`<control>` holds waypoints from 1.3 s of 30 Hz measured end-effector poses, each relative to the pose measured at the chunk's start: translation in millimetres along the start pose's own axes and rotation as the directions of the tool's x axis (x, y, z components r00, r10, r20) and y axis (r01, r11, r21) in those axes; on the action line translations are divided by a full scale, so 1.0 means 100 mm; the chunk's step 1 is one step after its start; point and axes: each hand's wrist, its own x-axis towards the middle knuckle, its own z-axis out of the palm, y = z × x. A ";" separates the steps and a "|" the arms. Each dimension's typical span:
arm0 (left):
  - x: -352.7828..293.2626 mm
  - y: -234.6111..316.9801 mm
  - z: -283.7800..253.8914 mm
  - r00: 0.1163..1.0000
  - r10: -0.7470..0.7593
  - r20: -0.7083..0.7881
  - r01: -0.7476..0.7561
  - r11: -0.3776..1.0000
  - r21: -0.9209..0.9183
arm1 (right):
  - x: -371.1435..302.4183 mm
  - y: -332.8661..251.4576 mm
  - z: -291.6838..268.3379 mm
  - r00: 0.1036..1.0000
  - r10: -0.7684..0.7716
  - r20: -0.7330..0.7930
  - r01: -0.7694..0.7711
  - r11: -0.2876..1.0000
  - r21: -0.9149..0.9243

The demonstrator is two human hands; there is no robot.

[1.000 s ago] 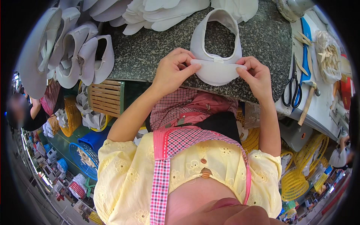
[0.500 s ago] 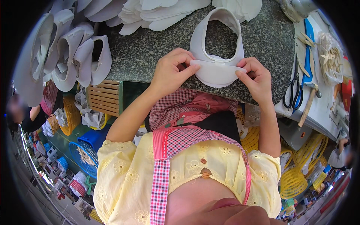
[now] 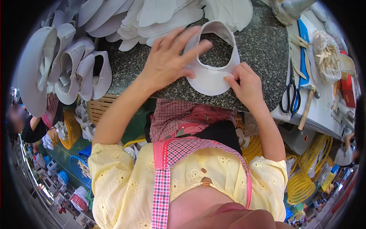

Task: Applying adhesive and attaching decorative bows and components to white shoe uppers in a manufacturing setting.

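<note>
A white shoe upper (image 3: pixel 208 82) lies on the speckled grey stone worktop (image 3: pixel 263 49), its rounded toe toward me and its opening away from me. A curved white piece covers its toe end. My left hand (image 3: pixel 167 55) is over the upper's left side, fingers spread and blurred, the thumb at the left edge of the toe. With thumb and curled fingers, my right hand (image 3: pixel 246 83) grips the right edge of the upper near the toe.
White shoe uppers (image 3: pixel 70 65) stand in a row at the left. White flat sole-shaped pieces (image 3: pixel 164 19) are piled at the back. Black-handled scissors (image 3: pixel 291 95), a hammer (image 3: pixel 307 108) and a plastic bag of pale pieces (image 3: pixel 326 57) lie at the right. A person (image 3: pixel 32 124) is at far left.
My left hand has let go of the curved piece's left end, and its fingers have spread up over the upper. The piece now lies flatter over the toe. My right hand still grips the right edge.
</note>
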 end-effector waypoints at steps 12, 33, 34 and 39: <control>0.13 0.33 -0.36 0.903 0.326 0.281 -0.251 0.929 -0.273 | -0.16 -0.25 -0.32 0.995 -0.097 0.035 0.005 0.389 0.921; 0.29 0.12 0.17 0.892 -0.368 -0.264 0.338 0.929 -0.152 | -0.22 -0.16 -0.11 0.950 -0.012 -0.313 0.057 0.989 0.136; 0.31 0.12 0.14 0.891 -0.362 -0.274 0.332 0.931 -0.150 | -0.18 -0.28 -0.21 0.917 -0.088 -0.389 0.087 0.996 -0.019; 0.49 0.40 -0.09 0.838 -0.271 -0.474 0.128 0.941 -0.312 | -0.41 -0.62 -0.10 0.978 0.045 -0.204 0.084 0.808 0.583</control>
